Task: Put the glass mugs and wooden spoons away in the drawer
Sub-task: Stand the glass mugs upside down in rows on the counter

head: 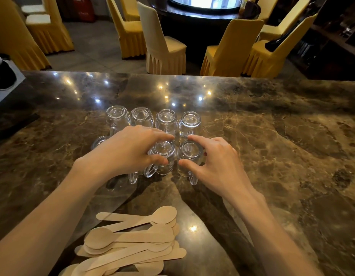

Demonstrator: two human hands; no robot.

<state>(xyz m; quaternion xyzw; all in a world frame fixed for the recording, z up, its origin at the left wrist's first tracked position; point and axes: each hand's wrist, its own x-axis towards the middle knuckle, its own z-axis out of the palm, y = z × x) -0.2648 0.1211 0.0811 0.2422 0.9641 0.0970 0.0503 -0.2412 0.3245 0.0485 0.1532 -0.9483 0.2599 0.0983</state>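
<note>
Glass under both hands now: left hand (130, 150) curls round one upturned mug (164, 154) in the near row, right hand (213, 160) pinches its neighbour (190, 156). Four more mugs (153, 119) wait behind, wooden spoons (132, 240) lie nearest. Picking-up step; next, a firm lift, then finding the drawer, out of view

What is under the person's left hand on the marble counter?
The left hand covers clear glass mugs standing upside down; two curved handles stick out below it and one mug shows between thumb and fingers. Another mug's edge peeks out left. How many it hides is unclear.
</note>
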